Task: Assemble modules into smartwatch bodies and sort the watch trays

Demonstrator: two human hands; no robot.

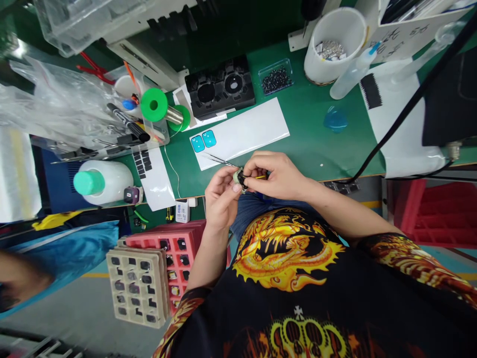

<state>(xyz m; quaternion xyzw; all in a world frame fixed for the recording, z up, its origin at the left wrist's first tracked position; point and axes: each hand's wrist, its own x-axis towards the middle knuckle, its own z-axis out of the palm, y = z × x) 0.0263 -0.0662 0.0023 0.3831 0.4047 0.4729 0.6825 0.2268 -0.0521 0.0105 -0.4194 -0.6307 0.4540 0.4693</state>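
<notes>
Together, left hand [222, 195] and right hand [276, 174] pinch one dark component [242, 179].

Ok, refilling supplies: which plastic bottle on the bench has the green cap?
The large white bottle at the left; the slim translucent bottle has a blue nozzle.

A green-matted counter [309, 134] runs across the far side; on it lies a white sheet [246, 132] with two blue pads [203, 139] at its left end; a black moulded fixture [219, 87] sits beyond it, beside a green-flanged solder spool [154, 104] and a small clear box of black parts [276, 77]; far right stand a white tub of metal bits [333, 44] and a plastic squeeze bottle [352, 72]; a white bottle with a green cap [102, 182] lies left, below clear plastic bags [48, 99]; a beige tray [136, 286] leans against a red tray [179, 248] near left; a red crate [443, 214] sits right.
</notes>
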